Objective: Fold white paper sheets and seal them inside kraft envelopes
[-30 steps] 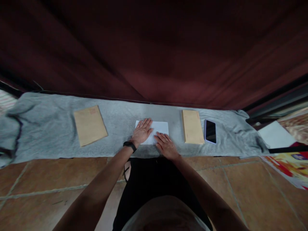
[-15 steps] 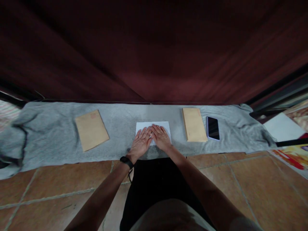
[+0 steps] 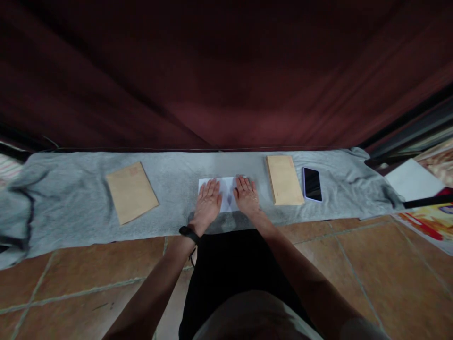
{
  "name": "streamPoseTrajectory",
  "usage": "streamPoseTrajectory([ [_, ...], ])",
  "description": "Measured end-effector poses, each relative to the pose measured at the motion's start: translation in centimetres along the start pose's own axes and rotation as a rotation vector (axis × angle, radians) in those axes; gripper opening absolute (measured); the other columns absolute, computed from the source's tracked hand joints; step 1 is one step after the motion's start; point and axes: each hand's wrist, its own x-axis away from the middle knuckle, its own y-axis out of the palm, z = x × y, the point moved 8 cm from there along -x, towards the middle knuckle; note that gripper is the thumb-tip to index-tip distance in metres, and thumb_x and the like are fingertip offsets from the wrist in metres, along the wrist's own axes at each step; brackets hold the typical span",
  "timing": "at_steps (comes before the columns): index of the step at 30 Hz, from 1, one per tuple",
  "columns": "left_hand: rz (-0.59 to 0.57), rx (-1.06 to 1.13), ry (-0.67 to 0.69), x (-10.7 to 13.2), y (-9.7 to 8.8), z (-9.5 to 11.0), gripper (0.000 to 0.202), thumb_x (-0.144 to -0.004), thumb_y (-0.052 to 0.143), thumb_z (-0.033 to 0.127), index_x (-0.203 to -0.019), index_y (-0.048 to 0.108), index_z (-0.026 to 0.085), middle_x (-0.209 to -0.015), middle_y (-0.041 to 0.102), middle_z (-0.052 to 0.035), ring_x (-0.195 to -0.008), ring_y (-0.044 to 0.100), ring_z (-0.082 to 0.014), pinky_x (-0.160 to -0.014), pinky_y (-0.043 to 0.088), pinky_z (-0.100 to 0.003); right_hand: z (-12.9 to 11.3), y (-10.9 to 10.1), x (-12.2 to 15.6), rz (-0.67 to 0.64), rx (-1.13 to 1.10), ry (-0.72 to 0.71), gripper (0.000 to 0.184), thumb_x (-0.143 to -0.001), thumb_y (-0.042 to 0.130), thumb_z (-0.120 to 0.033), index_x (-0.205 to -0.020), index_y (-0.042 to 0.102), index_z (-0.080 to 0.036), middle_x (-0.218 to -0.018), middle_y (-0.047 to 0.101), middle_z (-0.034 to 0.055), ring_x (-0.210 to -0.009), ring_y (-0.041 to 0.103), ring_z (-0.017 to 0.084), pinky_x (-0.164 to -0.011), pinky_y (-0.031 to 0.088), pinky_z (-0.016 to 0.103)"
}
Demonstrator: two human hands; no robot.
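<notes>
A white sheet of paper (image 3: 228,194) lies on the grey cloth in front of me, partly covered by both hands. My left hand (image 3: 208,200) rests flat on its left part, fingers stretched out, with a black band on the wrist. Flat on the right part of the paper is my right hand (image 3: 247,196), its fingers also straight. A gap between the hands shows the paper's middle. Neither hand grips anything.
A brown envelope (image 3: 132,192) lies to the left, a stack of brown envelopes (image 3: 286,180) to the right. Beside the stack is a phone (image 3: 313,184). Grey cloth (image 3: 177,189) covers the long surface; a dark red curtain (image 3: 226,94) hangs behind it. White paper (image 3: 414,182) sits far right.
My hands have slid apart across the paper, the left one slightly leftward and the right one to the right. Before, their fingertips met at the middle. The view has shifted slightly.
</notes>
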Motion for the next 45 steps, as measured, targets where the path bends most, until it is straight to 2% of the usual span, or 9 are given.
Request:
streamPoseTrajectory([
  [3, -0.031, 0.046, 0.072, -1.9, 0.6, 1.3, 0.056, -0.104, 0.024, 0.030, -0.155, 0.039, 0.012, -0.163, 0.037, -0.0108, -0.155, 0.023, -0.0254, -0.127, 0.019, -0.050, -1.9, 0.5, 0.1, -0.011, -0.010, -0.054, 0.052, -0.106, 0.031, -0.033, -0.155, 0.042, -0.018, -0.162, 0.037, 0.0081, -0.150, 0.034, 0.027, -0.126, 0.020, 0.050],
  [7, 0.000, 0.042, 0.017, -2.5, 1.5, 0.1, 0.058, -0.104, 0.025, 0.036, -0.156, 0.037, 0.013, -0.163, 0.036, -0.0110, -0.154, 0.025, -0.0275, -0.126, 0.021, -0.052, -2.1, 1.0, 0.5, -0.021, 0.005, -0.050, 0.054, -0.107, 0.032, -0.039, -0.155, 0.042, -0.017, -0.163, 0.035, 0.0097, -0.150, 0.035, 0.028, -0.125, 0.023, 0.048],
  [11, 0.068, 0.026, -0.042, -1.5, 1.7, -1.7, 0.061, -0.104, 0.028, 0.045, -0.158, 0.034, 0.018, -0.162, 0.038, -0.0102, -0.155, 0.024, -0.0272, -0.125, 0.021, -0.052, -0.9, 0.7, 1.0, -0.003, 0.020, -0.028, 0.056, -0.107, 0.033, -0.041, -0.157, 0.038, -0.017, -0.164, 0.031, 0.0105, -0.150, 0.034, 0.029, -0.125, 0.022, 0.050],
  [17, 0.101, 0.013, -0.123, 0.4, 1.4, -3.4, 0.066, -0.104, 0.027, 0.047, -0.160, 0.028, 0.013, -0.163, 0.034, -0.0138, -0.155, 0.023, -0.0284, -0.125, 0.022, -0.052, 0.9, 0.2, 1.9, 0.014, 0.033, 0.009, 0.059, -0.107, 0.033, -0.043, -0.158, 0.035, -0.013, -0.164, 0.031, 0.0134, -0.150, 0.033, 0.032, -0.124, 0.021, 0.052],
  [32, 0.167, -0.024, -0.210, 3.4, 0.0, -4.5, 0.066, -0.104, 0.026, 0.045, -0.160, 0.026, 0.011, -0.161, 0.036, -0.0177, -0.153, 0.028, -0.0318, -0.124, 0.022, -0.058, 4.4, -1.4, 4.2, 0.016, 0.054, 0.069, 0.059, -0.106, 0.034, -0.042, -0.157, 0.036, -0.013, -0.163, 0.035, 0.0109, -0.150, 0.033, 0.032, -0.123, 0.022, 0.050],
  [35, 0.208, -0.052, -0.198, 3.8, -1.2, -3.2, 0.065, -0.104, 0.028, 0.039, -0.160, 0.023, 0.008, -0.164, 0.029, -0.0188, -0.155, 0.022, -0.0322, -0.125, 0.018, -0.058, 4.7, -1.9, 4.4, 0.034, 0.045, 0.077, 0.058, -0.105, 0.037, -0.040, -0.156, 0.038, -0.013, -0.163, 0.036, 0.0124, -0.150, 0.033, 0.032, -0.123, 0.024, 0.051],
  [37, 0.189, -0.057, -0.092, 4.0, -1.5, -1.0, 0.063, -0.104, 0.029, 0.035, -0.161, 0.023, 0.008, -0.166, 0.024, -0.0160, -0.156, 0.016, -0.0292, -0.127, 0.015, -0.055, 4.2, -2.2, 4.5, 0.054, 0.030, 0.078, 0.057, -0.105, 0.037, -0.036, -0.156, 0.038, -0.010, -0.163, 0.034, 0.0150, -0.150, 0.033, 0.032, -0.123, 0.025, 0.052],
  [41, 0.052, -0.027, 0.147, 4.6, -0.2, 3.5, 0.059, -0.104, 0.030, 0.034, -0.159, 0.030, 0.010, -0.166, 0.028, -0.0109, -0.156, 0.017, -0.0233, -0.129, 0.017, -0.046, 0.8, -1.6, 4.3, 0.024, -0.037, -0.024, 0.055, -0.106, 0.034, -0.032, -0.155, 0.038, -0.009, -0.164, 0.032, 0.0143, -0.151, 0.032, 0.028, -0.123, 0.028, 0.048],
  [45, -0.021, -0.020, 0.169, 5.0, 1.2, 4.5, 0.056, -0.104, 0.030, 0.030, -0.154, 0.039, 0.007, -0.163, 0.033, -0.0131, -0.155, 0.022, -0.0237, -0.128, 0.020, -0.045, -2.6, -0.5, 4.0, -0.062, -0.062, -0.137, 0.050, -0.107, 0.034, -0.032, -0.152, 0.045, -0.015, -0.163, 0.037, 0.0089, -0.151, 0.033, 0.024, -0.125, 0.025, 0.046],
])
